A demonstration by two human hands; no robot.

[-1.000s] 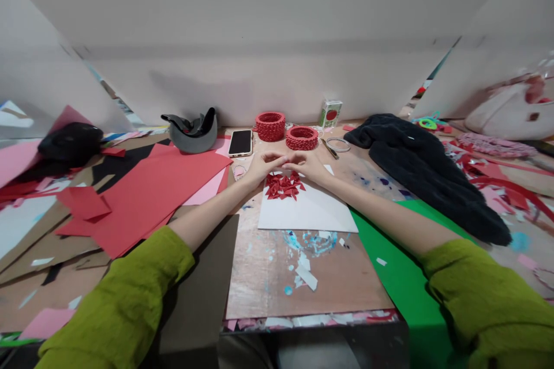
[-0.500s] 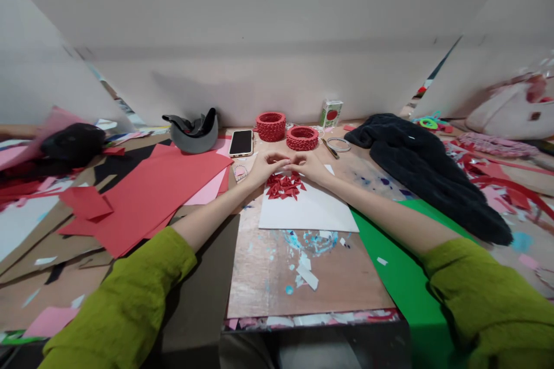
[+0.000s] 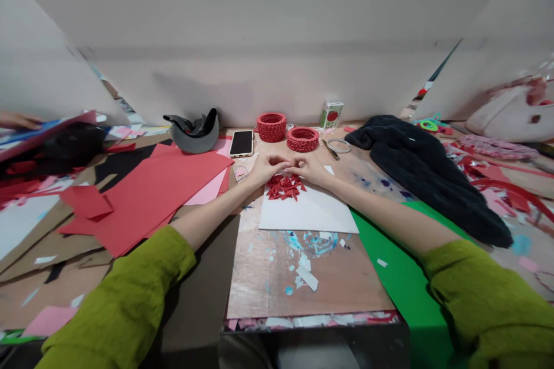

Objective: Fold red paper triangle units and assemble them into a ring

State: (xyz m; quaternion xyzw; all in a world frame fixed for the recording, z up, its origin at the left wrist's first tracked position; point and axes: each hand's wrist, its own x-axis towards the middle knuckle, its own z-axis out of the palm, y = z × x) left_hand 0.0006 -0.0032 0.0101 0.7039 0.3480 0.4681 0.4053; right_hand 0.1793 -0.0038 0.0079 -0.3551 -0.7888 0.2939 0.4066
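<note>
My left hand point(image 3: 267, 170) and my right hand point(image 3: 309, 169) meet fingertip to fingertip above a white sheet point(image 3: 311, 213). Both are closed in a pinch; whatever lies between the fingertips is too small or hidden to make out. Right under the fingers is a pile of small folded red paper pieces point(image 3: 285, 187) on the sheet. Just behind the hands stand two rings of interlocked folded red paper: a taller ring point(image 3: 271, 128) on the left and a lower ring point(image 3: 302, 139) on the right.
A phone point(image 3: 241, 143), a grey cap point(image 3: 194, 132) and red paper sheets point(image 3: 160, 184) lie to the left. To the right are tweezers point(image 3: 330, 150), a bangle point(image 3: 339, 145), a small box point(image 3: 332, 115) and dark fabric point(image 3: 424, 173). Another person's hand point(image 3: 19, 121) shows far left.
My fingertips have shifted slightly, still pinched together over the pile. At far left, the other person's hand has come into clearer view and the pink sheet there has tilted lower.
</note>
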